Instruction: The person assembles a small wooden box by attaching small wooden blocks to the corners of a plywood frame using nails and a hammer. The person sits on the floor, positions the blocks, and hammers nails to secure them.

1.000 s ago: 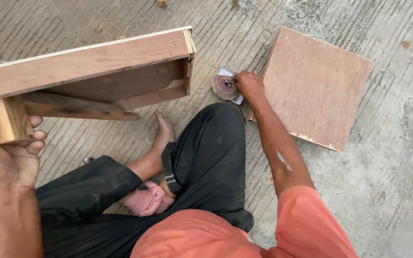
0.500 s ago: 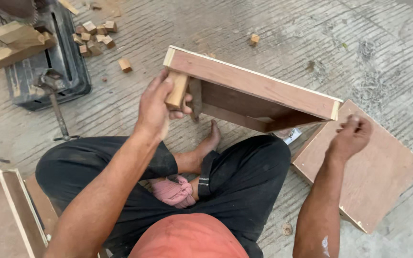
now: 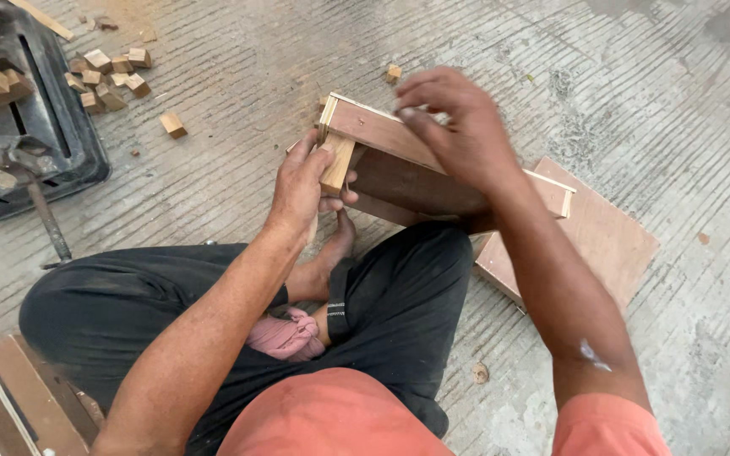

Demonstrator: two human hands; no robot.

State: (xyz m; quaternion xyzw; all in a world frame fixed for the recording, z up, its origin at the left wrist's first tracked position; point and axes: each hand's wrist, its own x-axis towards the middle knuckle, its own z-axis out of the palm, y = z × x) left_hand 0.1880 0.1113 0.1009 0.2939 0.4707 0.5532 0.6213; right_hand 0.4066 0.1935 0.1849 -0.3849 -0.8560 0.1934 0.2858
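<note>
Left hand (image 3: 302, 181): closed around a small wooden block (image 3: 336, 165), thumb and fingers wrapped on it, pressing it against the inner corner of the wooden frame (image 3: 399, 139).
Right hand (image 3: 458, 127): laid over the top edge of the frame, fingers curled down and pinched together at the rail; whether anything small sits between the fingertips cannot be told.
Wooden frame: open box of reddish-brown boards with a pale edge, tilted up on its side, resting on the floor and against the raised knee, just ahead of the bare foot (image 3: 335, 245).
Wooden block: pale, upright, at the frame's left end, touching the rail above it and the board beside it.
Square board (image 3: 601, 236): flat on the concrete floor (image 3: 238, 93), to the right of the frame, partly hidden behind the right forearm.
Legs: crossed, in black trousers (image 3: 171, 304), with a pink cloth (image 3: 285, 333) bunched in the lap.
Shirt (image 3: 331, 422): orange, at the lower edge of the view.
Loose blocks (image 3: 111, 76): a heap of small wooden cubes at upper left, well apart from the hands; one more (image 3: 172, 125) lying alone nearer, another (image 3: 393, 73) just beyond the frame.
Black machine (image 3: 35, 127): at far left, beside the heap, with wood offcuts on top.
Hammer (image 3: 40, 203): metal, lying on the floor against the machine's lower edge.
Second frame (image 3: 2, 397): corner of a wooden panel at lower left, close to the left knee.
</note>
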